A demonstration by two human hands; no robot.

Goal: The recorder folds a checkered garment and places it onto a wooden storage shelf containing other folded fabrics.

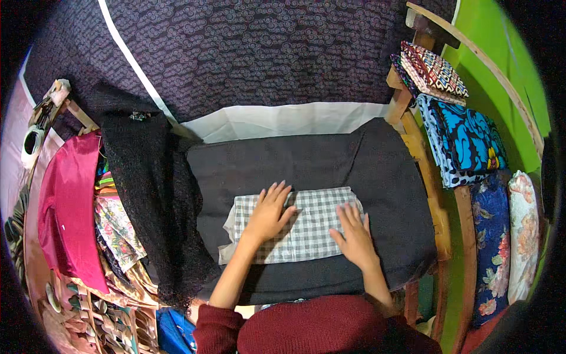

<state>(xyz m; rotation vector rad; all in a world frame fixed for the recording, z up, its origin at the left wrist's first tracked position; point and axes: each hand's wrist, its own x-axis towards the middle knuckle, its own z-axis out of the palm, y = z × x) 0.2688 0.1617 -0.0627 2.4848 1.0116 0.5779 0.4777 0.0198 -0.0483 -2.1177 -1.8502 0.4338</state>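
Observation:
A folded grey-and-white checked cloth (312,227) lies flat on a surface covered with black fabric (277,168). My left hand (271,213) rests on the left part of the checked cloth, fingers stretched out and slightly spread. Over its right end lies my right hand (355,237), fingers apart and thumb pointing inward. Neither hand grips anything. Along the cloth's left edge, paler layers (226,239) stick out unevenly from under the checks.
Black textured fabric (147,189) drapes over the left end, beside a magenta satin garment (71,206). On the right, folded patterned cloths (477,135) sit on wooden rails (436,218), with floral fabrics (492,253) hanging below. Shoes (106,324) stand on a rack at lower left.

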